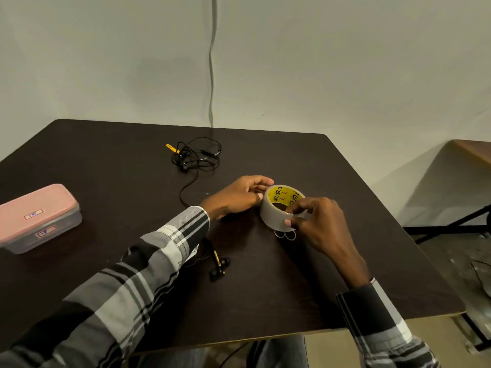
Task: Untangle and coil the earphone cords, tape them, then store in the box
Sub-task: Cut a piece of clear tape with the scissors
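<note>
A roll of clear tape with a yellow core point(281, 205) stands tilted on the dark table point(106, 160). My left hand point(239, 197) holds its left side, fingers curled over the rim. My right hand point(316, 221) pinches the roll's near edge with thumb and fingers. A tangled black earphone cord with a yellow tag point(196, 155) lies further back, one strand trailing toward my left wrist. Another pair of black earbuds with gold trim point(219, 266) lies near my left sleeve, its cord partly hidden under the arm. The pink-lidded box point(37, 216) sits shut at the left.
Metal scissor handles point(285, 235) peek out beneath the tape roll. A grey cable point(211, 75) hangs down the wall behind the table. Another table point(467, 152) with black legs stands to the right.
</note>
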The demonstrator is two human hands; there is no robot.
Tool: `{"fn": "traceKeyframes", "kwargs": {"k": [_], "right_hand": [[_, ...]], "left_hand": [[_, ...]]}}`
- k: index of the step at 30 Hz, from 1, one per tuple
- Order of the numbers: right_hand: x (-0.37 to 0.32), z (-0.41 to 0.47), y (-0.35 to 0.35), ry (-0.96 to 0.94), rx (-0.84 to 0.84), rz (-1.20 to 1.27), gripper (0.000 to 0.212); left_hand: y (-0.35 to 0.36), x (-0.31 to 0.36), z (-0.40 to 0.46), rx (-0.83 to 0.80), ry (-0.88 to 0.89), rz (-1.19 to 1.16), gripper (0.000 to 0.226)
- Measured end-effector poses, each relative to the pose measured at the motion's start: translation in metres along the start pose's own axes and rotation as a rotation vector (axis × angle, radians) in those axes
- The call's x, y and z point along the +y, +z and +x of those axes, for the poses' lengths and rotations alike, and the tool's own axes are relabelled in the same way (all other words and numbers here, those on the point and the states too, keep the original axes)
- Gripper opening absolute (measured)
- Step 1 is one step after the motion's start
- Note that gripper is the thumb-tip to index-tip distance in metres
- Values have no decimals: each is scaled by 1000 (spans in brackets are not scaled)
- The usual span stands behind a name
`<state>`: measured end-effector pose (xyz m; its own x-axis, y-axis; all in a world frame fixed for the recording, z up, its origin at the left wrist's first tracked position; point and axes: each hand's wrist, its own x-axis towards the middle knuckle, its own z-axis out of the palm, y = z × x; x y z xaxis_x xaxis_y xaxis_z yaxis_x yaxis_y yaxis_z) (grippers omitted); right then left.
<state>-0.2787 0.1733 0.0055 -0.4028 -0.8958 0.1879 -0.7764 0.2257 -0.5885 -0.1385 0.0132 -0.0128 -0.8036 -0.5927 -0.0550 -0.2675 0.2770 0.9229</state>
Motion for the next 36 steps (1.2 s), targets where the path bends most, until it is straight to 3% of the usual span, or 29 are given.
{"fn": "traceKeyframes", "kwargs": {"k": [11, 16, 28, 36], "right_hand": [[-1, 6, 11, 5, 65, 221, 25], [-9, 8, 15, -25, 54, 319, 18], [-10, 8, 11, -49, 33, 520, 15], [-8, 8, 9, -57, -4, 542, 13]], "left_hand": [[-12, -9, -21, 133, 101, -21, 36], [-26, -6, -27, 257, 147, -39, 23], [-39, 5, -31, 314, 290, 38, 17], [-45, 11, -40, 243, 211, 18, 21]]}}
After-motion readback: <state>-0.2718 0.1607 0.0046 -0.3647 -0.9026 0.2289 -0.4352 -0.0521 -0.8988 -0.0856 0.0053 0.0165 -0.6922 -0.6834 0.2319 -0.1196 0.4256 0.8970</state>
